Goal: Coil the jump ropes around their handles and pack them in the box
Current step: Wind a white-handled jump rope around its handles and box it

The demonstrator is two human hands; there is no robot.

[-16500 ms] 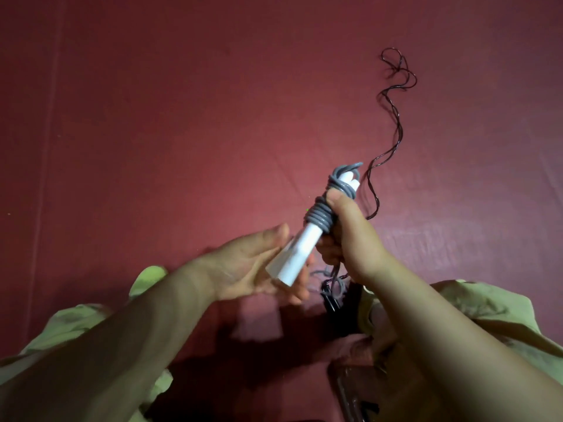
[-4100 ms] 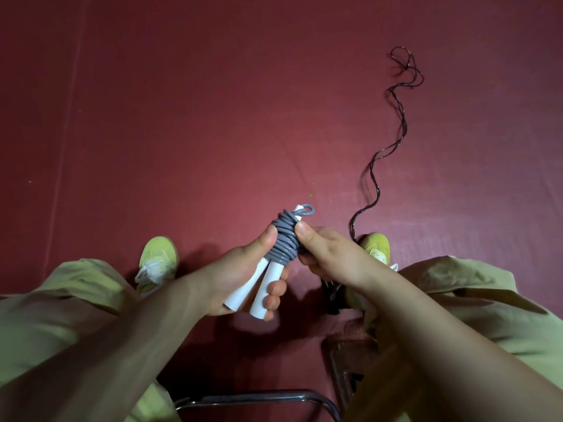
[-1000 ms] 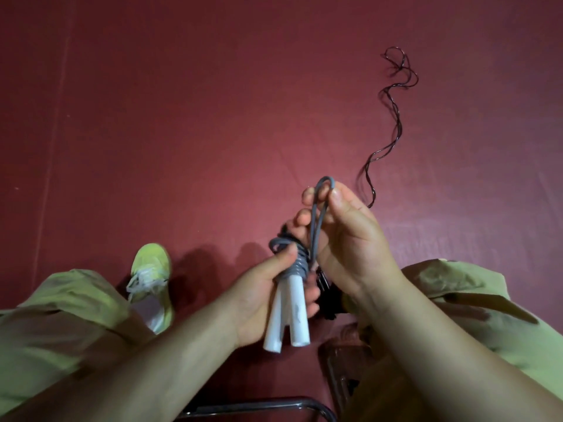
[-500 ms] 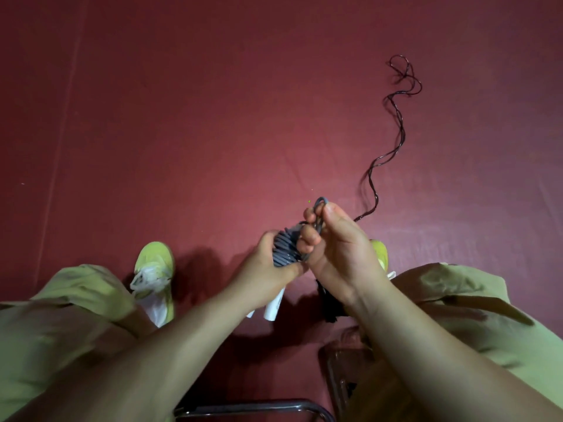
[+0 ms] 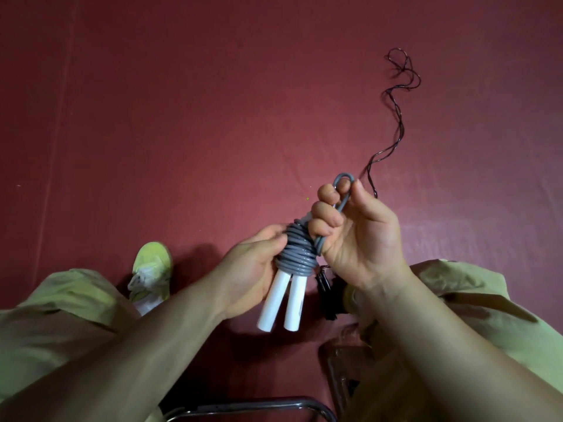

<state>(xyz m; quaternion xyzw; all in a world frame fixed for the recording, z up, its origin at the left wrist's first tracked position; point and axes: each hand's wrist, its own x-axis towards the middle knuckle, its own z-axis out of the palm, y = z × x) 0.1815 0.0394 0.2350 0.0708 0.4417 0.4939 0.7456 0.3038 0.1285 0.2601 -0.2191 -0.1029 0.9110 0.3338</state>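
Two handles (image 5: 281, 298) sit clasped in the left hand (image 5: 248, 269) while the right hand (image 5: 355, 233) pinches the rope's last loop (image 5: 344, 190) above; tuck it snugly under the coil (image 5: 297, 254).
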